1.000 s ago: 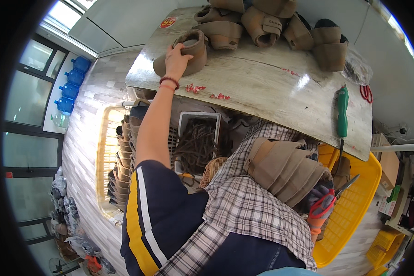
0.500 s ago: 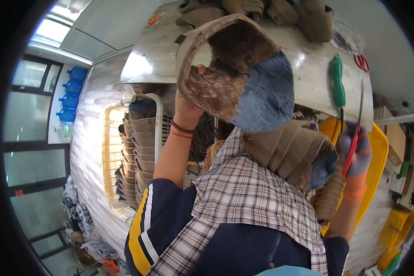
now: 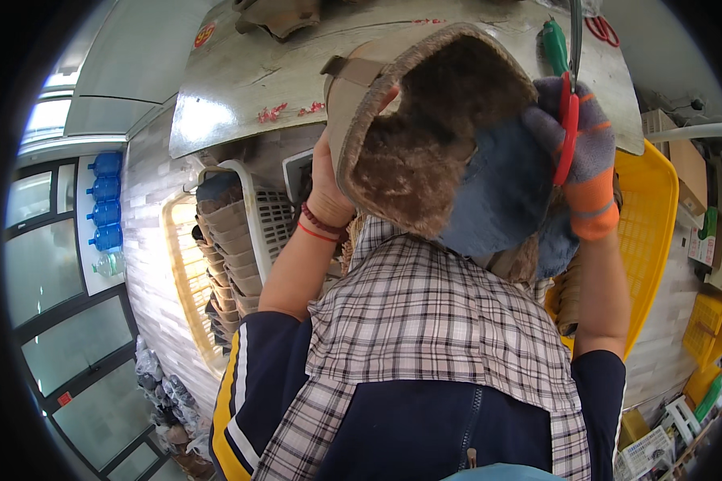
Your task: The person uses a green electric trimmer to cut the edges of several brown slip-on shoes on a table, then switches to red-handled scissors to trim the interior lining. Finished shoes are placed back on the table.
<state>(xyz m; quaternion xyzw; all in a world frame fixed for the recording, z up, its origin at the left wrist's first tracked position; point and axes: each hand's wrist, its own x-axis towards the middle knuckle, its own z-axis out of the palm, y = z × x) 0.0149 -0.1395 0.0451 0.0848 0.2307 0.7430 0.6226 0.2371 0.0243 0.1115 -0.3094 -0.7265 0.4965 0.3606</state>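
My left hand [image 3: 330, 180], bare and with bead and red cord bracelets, grips the left side of a tan shoe upper [image 3: 373, 68]. The upper is turned so its inside faces me, lined with brown fur and blue fleece. A fingertip shows through its opening. My right hand [image 3: 590, 152], in a grey-purple and orange glove, is closed round red-handled scissors [image 3: 568, 132], blades pointing up. Its fingertips touch the upper's right edge. Beneath it, more uppers [image 3: 559, 240] lie against my plaid apron [image 3: 425, 321], partly hidden.
The worktable [image 3: 249, 88] carries another upper [image 3: 277, 14], a green hand tool [image 3: 554, 46] and a second pair of red-handled scissors [image 3: 602, 30]. A pale basket [image 3: 186, 264] at left holds stacked uppers [image 3: 229, 232]. A yellow crate [image 3: 646, 232] stands at right.
My right hand has come up and inward with the scissors, from beside the yellow crate to the upper's edge. The upper has turned slightly in my left hand. The view has shifted.
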